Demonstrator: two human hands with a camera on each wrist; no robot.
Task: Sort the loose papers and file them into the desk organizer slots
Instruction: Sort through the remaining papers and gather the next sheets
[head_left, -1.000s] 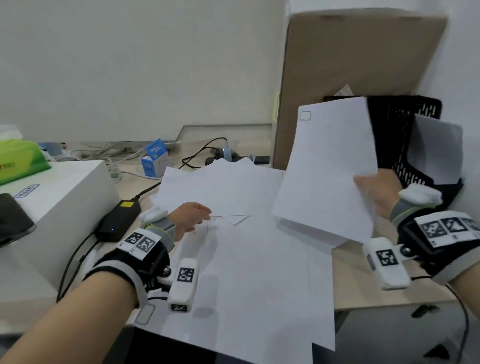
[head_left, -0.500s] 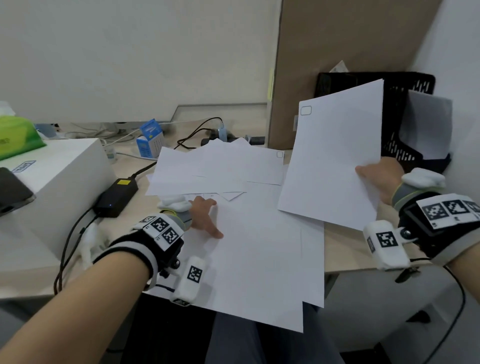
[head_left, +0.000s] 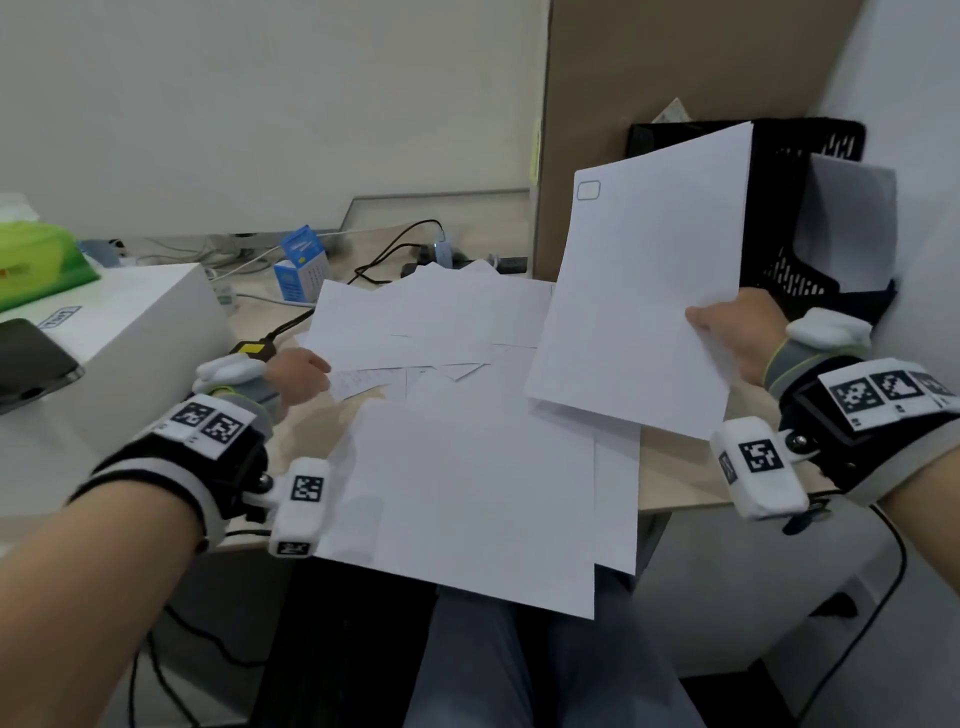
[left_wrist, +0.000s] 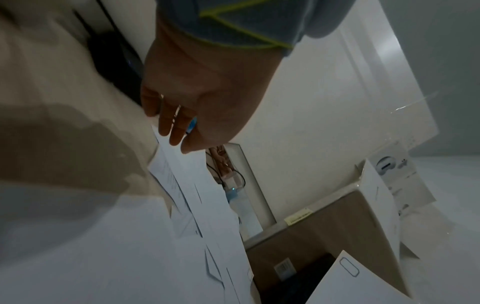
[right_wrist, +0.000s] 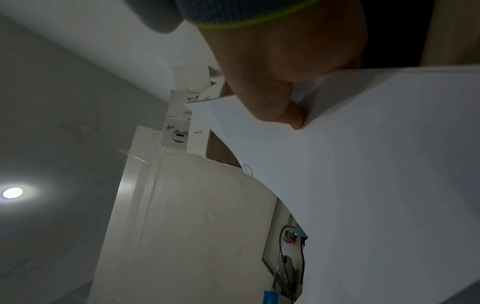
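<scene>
Blank white sheet (head_left: 639, 291), small corner rectangle.

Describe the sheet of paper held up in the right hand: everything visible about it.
The sheet of paper is white, apparently blank on the side facing the head camera except for a small rounded rectangle outline near its top left corner. It is raised off the desk, tilted and slightly curved, in front of the black organizer. The right hand pinches its right edge, thumb on the front. Its lower edge hangs over the loose papers without clearly touching them.
</scene>
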